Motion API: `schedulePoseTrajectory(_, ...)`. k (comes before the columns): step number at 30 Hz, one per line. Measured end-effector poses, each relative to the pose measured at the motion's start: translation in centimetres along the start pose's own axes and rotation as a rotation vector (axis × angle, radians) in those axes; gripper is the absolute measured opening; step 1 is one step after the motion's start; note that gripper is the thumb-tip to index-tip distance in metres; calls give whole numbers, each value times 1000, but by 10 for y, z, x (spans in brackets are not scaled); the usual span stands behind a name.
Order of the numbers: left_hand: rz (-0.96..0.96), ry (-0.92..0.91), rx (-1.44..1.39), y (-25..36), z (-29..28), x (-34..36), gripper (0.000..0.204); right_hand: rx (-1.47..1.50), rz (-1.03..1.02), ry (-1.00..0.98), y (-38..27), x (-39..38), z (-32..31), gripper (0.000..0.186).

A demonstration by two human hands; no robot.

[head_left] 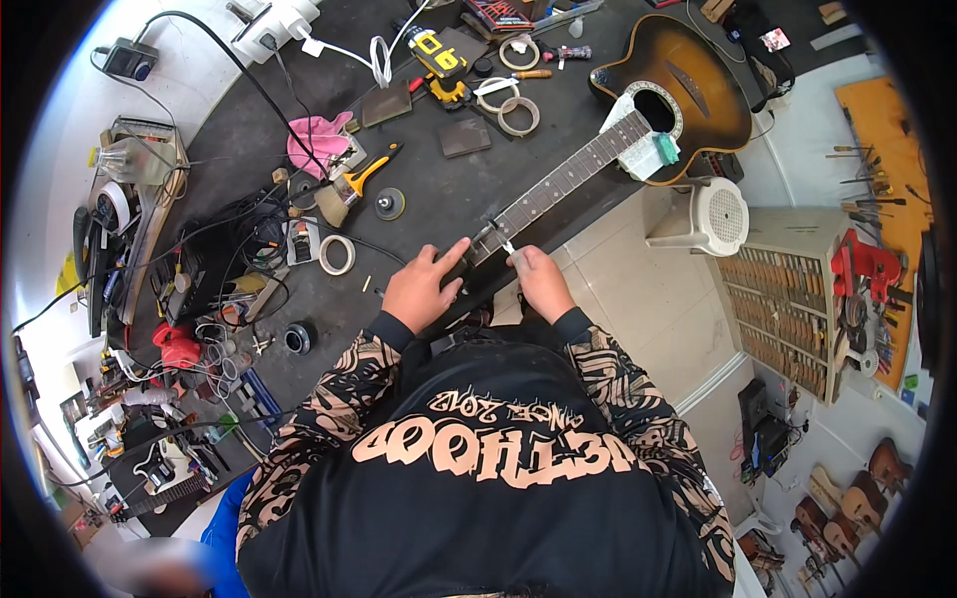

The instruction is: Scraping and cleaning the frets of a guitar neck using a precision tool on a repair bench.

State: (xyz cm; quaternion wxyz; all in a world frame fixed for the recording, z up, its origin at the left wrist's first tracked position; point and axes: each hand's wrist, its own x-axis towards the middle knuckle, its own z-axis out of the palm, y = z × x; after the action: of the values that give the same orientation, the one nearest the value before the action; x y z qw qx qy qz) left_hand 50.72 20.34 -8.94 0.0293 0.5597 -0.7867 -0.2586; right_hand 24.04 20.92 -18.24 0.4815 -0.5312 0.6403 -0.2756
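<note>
An acoustic guitar (723,75) with a dark sunburst body lies face up, its fretboard (563,186) running diagonally down toward me. My left hand (419,289) is at the neck's near end, index finger stretched forward and thumb apart, around the dark headstock (461,269), mostly hidden beneath it. Just right of the fretboard, my right hand (541,284) is closed in a pinch on a small slim tool with a pale tip (508,246). The tip touches or nearly touches the fretboard near the nut; its exact kind is too small to tell. A small dark piece (490,225) crosses the fretboard.
On the dark bench (399,244) are a brush (344,194), a sanding disc (390,203), tape rolls (517,116), a yellow power tool (439,55) and a pink cloth (317,140). Cables and tools crowd the left. A white stool (716,214) stands right, beside a tool rack (773,309).
</note>
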Motion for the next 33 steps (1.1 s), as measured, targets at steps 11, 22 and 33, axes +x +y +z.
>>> schedulePoseTrajectory(11, -26, -14, 9, -6, -6, 3, 79, -38, 86, -74, -16, 8, -2, 32)
schedulePoseTrajectory(22, -13, -85, 23, -6, -9, 3, 79, -50, 45, -28, -11, 13, 3, 34)
schedulePoseTrajectory(33, -18, -19, 12, -12, -7, 8, 80, -59, 89, -85, -18, 15, -1, 34)
